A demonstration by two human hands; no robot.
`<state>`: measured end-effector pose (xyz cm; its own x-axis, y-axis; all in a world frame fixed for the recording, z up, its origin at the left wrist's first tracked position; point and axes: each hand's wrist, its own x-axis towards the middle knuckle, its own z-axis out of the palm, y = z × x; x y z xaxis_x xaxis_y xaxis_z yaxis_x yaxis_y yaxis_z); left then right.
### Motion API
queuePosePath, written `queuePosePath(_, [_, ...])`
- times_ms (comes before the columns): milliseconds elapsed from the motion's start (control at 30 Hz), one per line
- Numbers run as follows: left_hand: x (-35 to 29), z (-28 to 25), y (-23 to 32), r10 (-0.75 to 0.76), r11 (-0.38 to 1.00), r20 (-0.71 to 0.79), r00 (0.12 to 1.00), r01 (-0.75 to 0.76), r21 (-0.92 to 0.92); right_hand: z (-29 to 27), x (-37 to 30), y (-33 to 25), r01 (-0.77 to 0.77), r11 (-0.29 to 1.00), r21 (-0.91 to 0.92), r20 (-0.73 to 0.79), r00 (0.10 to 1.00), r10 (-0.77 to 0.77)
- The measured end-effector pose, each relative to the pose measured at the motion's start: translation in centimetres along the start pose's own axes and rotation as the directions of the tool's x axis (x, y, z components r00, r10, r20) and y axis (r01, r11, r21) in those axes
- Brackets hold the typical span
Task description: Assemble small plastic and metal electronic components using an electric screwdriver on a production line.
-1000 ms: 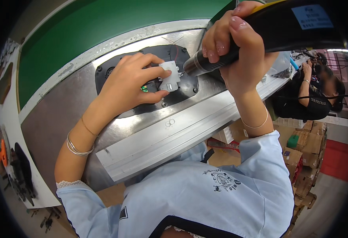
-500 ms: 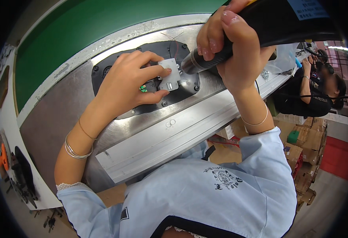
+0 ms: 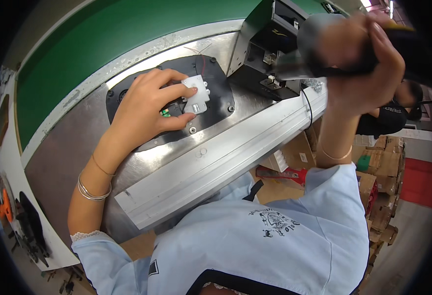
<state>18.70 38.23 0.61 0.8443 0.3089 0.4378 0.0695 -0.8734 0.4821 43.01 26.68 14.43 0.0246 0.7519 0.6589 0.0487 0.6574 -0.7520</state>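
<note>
My left hand (image 3: 149,103) pinches a small white plastic bracket (image 3: 195,97) between thumb and fingers, against a black rounded panel (image 3: 218,93). Part of a green connector (image 3: 165,113) shows beside the thumb. Up at the right, my right hand (image 3: 366,69) is wrapped round a black electric screwdriver (image 3: 413,54). Motion smears that hand and the tool's front end, which points left over a black box-shaped screw feeder (image 3: 255,64). Whether the bit touches the feeder, I cannot tell.
A long pale metal rail (image 3: 201,162) runs along the bench's near edge. A black cable (image 3: 310,105) hangs across it by the feeder. Cardboard boxes (image 3: 385,169) are stacked at right, below another person (image 3: 390,120). Orange-handled tools (image 3: 5,204) lie far left.
My right hand has carried the electric screwdriver away from the white bracket, to the right, over the screw feeder now in view. My left hand keeps its pinch on the bracket.
</note>
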Motion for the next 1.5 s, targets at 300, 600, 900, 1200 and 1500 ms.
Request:
queuePosePath(300, [-0.3, 0.1, -0.5, -0.021, 1.0, 0.006, 1.0, 0.021, -0.003, -2.8, -1.4, 1.2, -0.031, 0.981, -0.193, -0.199, 0.98, -0.008])
queuePosePath(600, [0.2, 0.0, -0.2, -0.022, 1.0, 0.023, 0.999, 0.022, 0.001, -1.6, -1.7, 1.9, -0.018, 0.98, -0.199, -0.21, 0.977, -0.025])
queuePosePath(900, [-0.2, -0.2, -0.1, -0.06, 0.997, 0.011, 0.998, 0.061, -0.051, 0.3, -1.4, 0.9, -0.141, 0.984, -0.104, -0.19, 0.974, 0.12])
queuePosePath(1200, [-0.7, 0.5, -1.3, -0.195, 0.961, -0.004, 0.981, 0.19, -0.2, 10.5, 1.8, 3.0, -0.218, 0.975, -0.045, -0.375, 0.908, 0.186])
queuePosePath(1500, [-0.7, 0.4, -0.7, -0.207, 0.95, -0.028, 0.978, 0.194, -0.246, 12.5, 2.4, 5.5, -0.309, 0.948, 0.075, -0.31, 0.897, 0.317])
